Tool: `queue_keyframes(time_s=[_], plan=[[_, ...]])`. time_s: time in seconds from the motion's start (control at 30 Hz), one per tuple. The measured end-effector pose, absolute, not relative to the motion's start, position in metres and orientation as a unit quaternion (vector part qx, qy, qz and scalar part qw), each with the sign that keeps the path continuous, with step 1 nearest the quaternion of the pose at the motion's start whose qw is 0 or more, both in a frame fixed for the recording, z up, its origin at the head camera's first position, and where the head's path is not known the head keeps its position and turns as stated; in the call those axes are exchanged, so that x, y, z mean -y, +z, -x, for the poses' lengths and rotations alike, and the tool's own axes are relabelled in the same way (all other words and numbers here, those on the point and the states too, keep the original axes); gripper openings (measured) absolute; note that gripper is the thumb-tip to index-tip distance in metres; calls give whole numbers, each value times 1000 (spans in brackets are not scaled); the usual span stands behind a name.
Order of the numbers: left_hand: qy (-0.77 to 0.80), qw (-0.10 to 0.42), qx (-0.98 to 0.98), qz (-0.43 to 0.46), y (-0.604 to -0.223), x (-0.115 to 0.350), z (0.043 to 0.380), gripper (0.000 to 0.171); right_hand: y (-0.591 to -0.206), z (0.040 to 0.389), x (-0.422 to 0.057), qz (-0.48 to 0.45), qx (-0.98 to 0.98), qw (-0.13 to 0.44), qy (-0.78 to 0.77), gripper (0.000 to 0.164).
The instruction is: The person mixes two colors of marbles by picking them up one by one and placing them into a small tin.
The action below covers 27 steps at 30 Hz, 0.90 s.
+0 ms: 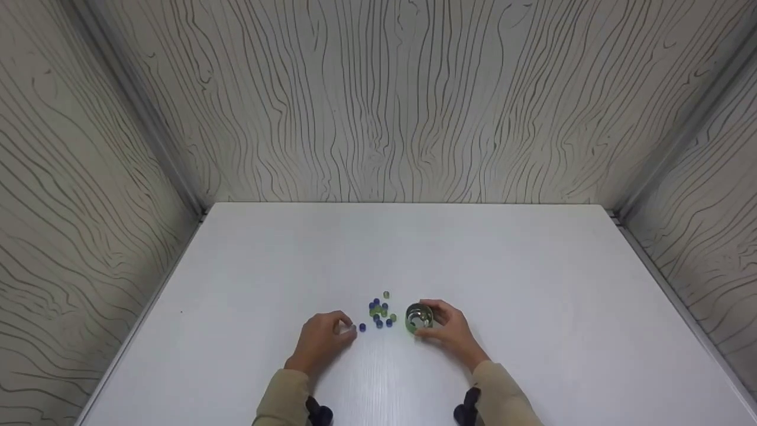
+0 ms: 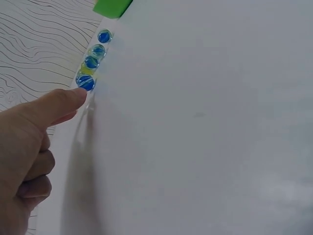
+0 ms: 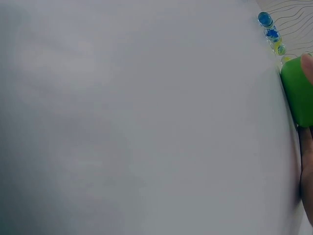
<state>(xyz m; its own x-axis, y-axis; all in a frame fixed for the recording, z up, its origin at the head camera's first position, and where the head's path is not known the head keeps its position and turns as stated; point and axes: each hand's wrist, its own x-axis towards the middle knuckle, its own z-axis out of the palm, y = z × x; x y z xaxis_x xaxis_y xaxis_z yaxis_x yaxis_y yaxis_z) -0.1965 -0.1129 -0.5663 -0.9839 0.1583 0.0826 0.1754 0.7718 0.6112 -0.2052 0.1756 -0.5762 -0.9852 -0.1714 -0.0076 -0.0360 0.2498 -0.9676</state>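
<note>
My left hand is beside a loose group of glass marbles, some blue and some yellow-green. Its thumb and forefinger curve into a ring and pinch a small bluish marble at their tips; in the left wrist view a blue marble shows right at the thumb tip. Another blue marble lies just past those fingertips. On the right of the group, my right hand grips a small round green cup by its side, thumb near and fingers at the far side. The cup's shiny inside faces up.
The marbles lie on a white table between the two hands, one yellow-green marble a little farther back. Wood-grain patterned panels enclose the table at the back and both sides.
</note>
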Motion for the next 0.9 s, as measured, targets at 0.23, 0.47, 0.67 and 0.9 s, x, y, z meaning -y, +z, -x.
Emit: queue_keyframes(time_s=[0.23, 0.47, 0.67, 0.9], plan=[[-321, 17, 941, 103, -562, 110, 196, 15, -575, 205, -175, 62, -787, 60, -611, 62], [-316, 28, 941, 116, -562, 107, 195, 13, -579, 204, -175, 53, -789, 64, -609, 62], [-331, 27, 935, 125, -557, 103, 195, 14, -578, 205, -176, 55, -794, 62, -602, 62], [-333, 28, 934, 128, -553, 94, 195, 15, -578, 205, -175, 48, -793, 63, -604, 63]])
